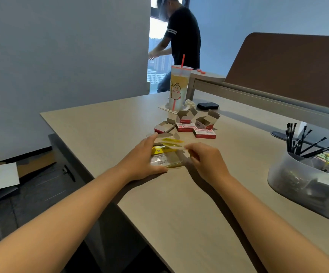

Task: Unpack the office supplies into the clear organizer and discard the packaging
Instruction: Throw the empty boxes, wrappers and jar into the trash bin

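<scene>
The left hand [142, 156] holds the clear packet [164, 157] mid-frame. The right hand [203, 160] seems to pinch its flap. A hard pull could spill things across the counter [179, 203].

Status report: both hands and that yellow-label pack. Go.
Left hand holds clear yellow-label pack on desk. Right hand pinches its flap. Clear organizer at right, path unobstructed.

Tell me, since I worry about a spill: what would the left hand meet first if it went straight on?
Probably the opened red-and-white boxes just beyond the left hand; the drink cup stands further back, though depth is unclear.
</scene>
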